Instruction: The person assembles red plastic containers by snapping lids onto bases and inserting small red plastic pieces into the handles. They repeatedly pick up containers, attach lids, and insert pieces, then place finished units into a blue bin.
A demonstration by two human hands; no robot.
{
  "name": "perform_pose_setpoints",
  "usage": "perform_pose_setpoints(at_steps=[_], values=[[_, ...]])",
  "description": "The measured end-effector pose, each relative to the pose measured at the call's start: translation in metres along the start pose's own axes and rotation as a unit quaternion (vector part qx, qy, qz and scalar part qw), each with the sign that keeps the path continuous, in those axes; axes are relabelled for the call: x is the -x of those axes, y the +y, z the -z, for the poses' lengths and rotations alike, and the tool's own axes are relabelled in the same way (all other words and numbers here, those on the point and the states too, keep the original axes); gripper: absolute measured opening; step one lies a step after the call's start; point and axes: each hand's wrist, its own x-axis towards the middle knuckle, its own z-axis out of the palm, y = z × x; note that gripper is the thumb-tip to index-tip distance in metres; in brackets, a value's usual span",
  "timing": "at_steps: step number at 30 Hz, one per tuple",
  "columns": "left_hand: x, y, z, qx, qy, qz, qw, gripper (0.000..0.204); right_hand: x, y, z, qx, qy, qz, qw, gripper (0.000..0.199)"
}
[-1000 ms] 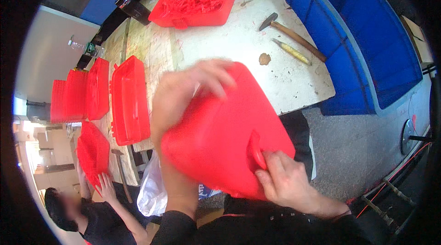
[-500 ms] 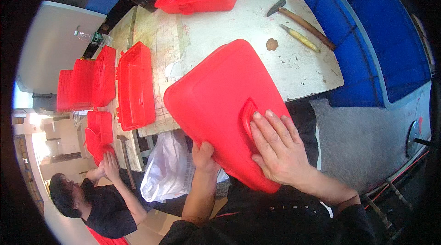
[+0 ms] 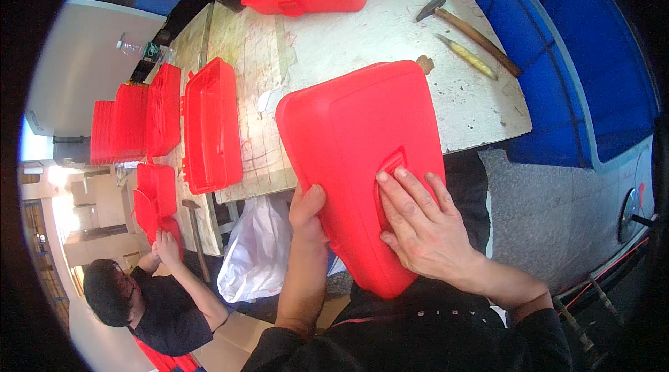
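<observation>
A red plastic case [image 3: 355,117], shut and with rounded corners, is tilted in front of me. My left hand [image 3: 306,210] grips its left edge, thumb on top and the other fingers hidden beneath. My right hand [image 3: 425,225] lies on the case with fingers stretched out, the fingertips over the recessed red handle [image 3: 392,161]. Most of that handle is covered by the fingers. Under the far end of the case is the worn pale worktable [image 3: 334,48].
A red tray of small red parts [image 3: 306,6], a hammer [image 3: 474,37] and a yellow-handled tool [image 3: 467,58] lie on the table. An open red case [image 3: 212,128] and stacked red cases [image 3: 129,124] stand left, near a co-worker [image 3: 167,309]. Blue bins [image 3: 536,93] border the right.
The case has turned clockwise and shifted slightly right, with both hands still on it. The left thumb now lies further onto its top. The co-worker's hands have shifted slightly.
</observation>
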Motion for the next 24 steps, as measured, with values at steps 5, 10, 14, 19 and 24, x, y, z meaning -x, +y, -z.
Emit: perform_pose_setpoints(at_steps=[5, 10, 14, 19, 24], values=[[-0.001, 0.003, -0.001, -0.013, 0.002, 0.009, 1.000, 0.077, -0.002, 0.000, -0.003, -0.013, 0.004, 0.006, 1.000, 0.070], [-0.006, 0.000, 0.005, 0.033, 0.020, 0.018, 0.999, 0.075, -0.009, 0.007, -0.005, -0.030, -0.012, 0.012, 0.999, 0.059], [-0.012, 0.001, 0.016, 0.103, 0.016, 0.018, 0.994, 0.061, -0.039, 0.073, 0.008, -0.154, 0.137, 0.117, 0.971, 0.036], [-0.022, 0.008, 0.038, 0.147, 0.034, 0.007, 0.989, 0.055, -0.088, 0.202, -0.010, 0.220, 0.142, -0.149, 0.953, 0.029], [-0.029, 0.007, 0.054, 0.217, -0.030, 0.014, 0.976, 0.049, -0.084, 0.237, -0.046, 0.269, 0.085, -0.167, 0.945, 0.028]])
